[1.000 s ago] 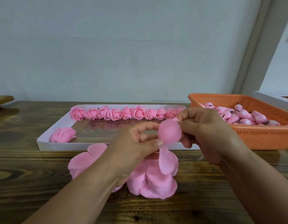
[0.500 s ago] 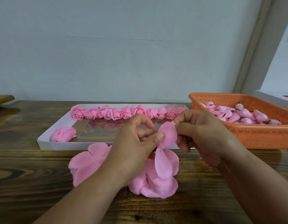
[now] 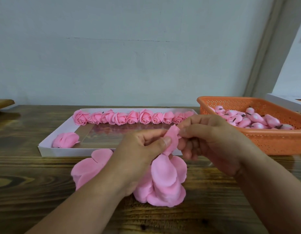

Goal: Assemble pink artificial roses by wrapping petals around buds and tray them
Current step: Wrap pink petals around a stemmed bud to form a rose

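Left hand and right hand both pinch one pink petal, held above near wall of white tray. Petal pile on tabletop right under hands; second pile beside left wrist. Bare wood toward near edge. Tray: row of finished roses along far wall, one loose rose in near left corner. Orange basket to right of tray holds buds.
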Motion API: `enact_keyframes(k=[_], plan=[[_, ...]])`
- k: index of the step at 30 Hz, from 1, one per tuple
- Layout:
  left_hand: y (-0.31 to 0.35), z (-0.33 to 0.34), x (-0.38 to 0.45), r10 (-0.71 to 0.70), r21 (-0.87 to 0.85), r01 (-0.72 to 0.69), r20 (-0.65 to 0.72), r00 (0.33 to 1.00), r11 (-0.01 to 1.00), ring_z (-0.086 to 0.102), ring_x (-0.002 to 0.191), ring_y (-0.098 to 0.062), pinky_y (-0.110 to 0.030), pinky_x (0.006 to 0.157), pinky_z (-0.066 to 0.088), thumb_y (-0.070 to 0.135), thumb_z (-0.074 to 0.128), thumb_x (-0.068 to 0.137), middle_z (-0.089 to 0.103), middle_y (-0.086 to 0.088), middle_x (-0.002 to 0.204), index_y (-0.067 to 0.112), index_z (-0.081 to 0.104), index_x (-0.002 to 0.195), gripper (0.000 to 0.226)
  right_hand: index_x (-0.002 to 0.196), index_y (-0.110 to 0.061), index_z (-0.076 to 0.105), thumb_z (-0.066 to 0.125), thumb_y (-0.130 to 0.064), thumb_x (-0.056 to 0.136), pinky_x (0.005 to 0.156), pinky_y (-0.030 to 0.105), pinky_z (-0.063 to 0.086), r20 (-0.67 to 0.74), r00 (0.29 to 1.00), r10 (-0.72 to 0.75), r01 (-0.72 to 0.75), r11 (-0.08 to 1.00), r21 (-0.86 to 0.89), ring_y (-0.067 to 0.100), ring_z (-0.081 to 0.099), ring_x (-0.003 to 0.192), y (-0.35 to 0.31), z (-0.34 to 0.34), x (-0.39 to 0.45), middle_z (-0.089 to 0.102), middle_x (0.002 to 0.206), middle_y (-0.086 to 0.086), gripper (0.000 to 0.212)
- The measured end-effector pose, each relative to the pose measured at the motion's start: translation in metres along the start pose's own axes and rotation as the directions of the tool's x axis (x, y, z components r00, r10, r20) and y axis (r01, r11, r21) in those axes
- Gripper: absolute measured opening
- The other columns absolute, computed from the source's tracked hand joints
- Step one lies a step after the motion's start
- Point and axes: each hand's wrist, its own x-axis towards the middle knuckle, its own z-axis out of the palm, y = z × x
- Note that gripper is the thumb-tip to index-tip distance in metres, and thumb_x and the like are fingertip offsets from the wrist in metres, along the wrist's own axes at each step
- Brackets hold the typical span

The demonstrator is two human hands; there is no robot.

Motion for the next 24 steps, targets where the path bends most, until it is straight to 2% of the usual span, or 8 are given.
enact_keyframes(k=[4,6,9,10,13,15,21,24], plan=[[0.006,-0.004,0.0,-0.131,-0.267,0.161,0.126,0.983,0.95,0.066,0.074,-0.021,-0.03,0.073,0.055,0.024,0.066,0.069,0.07,-0.009,0.08,0.012,0.076,0.08,0.019,0.069,-0.005,0.069,0.065,-0.001,0.068,0.037,0.019,0.036,0.07,0.997,-0.034,0.039,0.996,-0.074,0.012,0.049,0.042,-0.005,-0.007,-0.002,0.06,0.056,0.009,0.006],[0.008,-0.004,0.0,-0.156,-0.309,0.19,0.132,0.979,0.932,0.065,0.072,-0.022,-0.028,0.068,0.056,0.023,0.066,0.067,0.067,-0.013,0.08,0.011,0.077,0.076,0.018,0.07,-0.007,0.071,0.072,0.0,0.07,0.038,0.019,0.036,0.053,0.996,-0.074,0.081,0.985,-0.152,0.01,0.048,0.046,-0.005,-0.009,-0.002,0.059,0.056,0.004,0.007],[0.008,-0.004,0.0,-0.175,-0.316,0.207,0.127,0.976,0.926,0.064,0.073,-0.023,-0.027,0.065,0.057,0.024,0.067,0.066,0.064,-0.014,0.08,0.006,0.074,0.075,0.022,0.068,-0.007,0.07,0.072,-0.008,0.068,0.041,0.021,0.042,0.042,0.991,-0.127,0.133,0.972,-0.193,0.011,0.054,0.05,-0.006,-0.007,-0.002,0.063,0.056,0.003,0.002],[0.008,-0.004,-0.001,-0.178,-0.319,0.211,0.131,0.975,0.924,0.064,0.072,-0.023,-0.027,0.065,0.056,0.024,0.067,0.068,0.064,-0.015,0.081,0.003,0.073,0.078,0.024,0.067,-0.005,0.069,0.073,-0.012,0.065,0.041,0.021,0.043,0.038,0.99,-0.133,0.138,0.973,-0.187,0.012,0.056,0.049,-0.005,-0.006,-0.002,0.064,0.055,0.005,0.009],[0.008,-0.003,-0.002,-0.168,-0.325,0.207,0.144,0.975,0.923,0.065,0.07,-0.021,-0.027,0.063,0.055,0.022,0.066,0.071,0.067,-0.016,0.083,-0.006,0.068,0.091,0.035,0.068,0.003,0.064,0.073,-0.006,0.071,0.04,0.022,0.043,-0.016,0.991,-0.134,0.129,0.974,-0.187,0.016,0.055,0.044,-0.002,-0.003,-0.001,0.062,0.053,0.01,0.013],[0.008,-0.003,-0.002,-0.168,-0.313,0.205,0.14,0.976,0.927,0.065,0.073,-0.021,-0.027,0.065,0.055,0.024,0.066,0.07,0.067,-0.017,0.086,-0.013,0.062,0.096,0.045,0.066,0.003,0.063,0.071,-0.008,0.073,0.04,0.023,0.042,-0.059,0.988,-0.141,0.126,0.97,-0.209,0.016,0.055,0.042,0.0,0.0,0.0,0.062,0.052,0.011,0.015],[0.008,-0.001,-0.002,-0.169,-0.281,0.193,0.109,0.98,0.94,0.065,0.074,-0.021,-0.026,0.066,0.054,0.027,0.066,0.07,0.068,-0.015,0.081,-0.008,0.067,0.09,0.04,0.062,-0.004,0.062,0.068,-0.025,0.061,0.04,0.026,0.039,-0.158,0.973,-0.17,0.114,0.944,-0.311,0.014,0.052,0.038,-0.001,0.01,-0.002,0.06,0.044,0.003,0.021],[0.008,-0.001,-0.002,-0.167,-0.266,0.191,0.11,0.98,0.945,0.066,0.073,-0.021,-0.026,0.066,0.054,0.029,0.066,0.069,0.067,-0.014,0.08,-0.001,0.071,0.084,0.033,0.063,0.0,0.061,0.067,-0.018,0.067,0.04,0.025,0.039,-0.202,0.963,-0.178,0.098,0.93,-0.353,0.012,0.048,0.037,0.0,0.012,-0.001,0.057,0.042,0.001,0.02]])
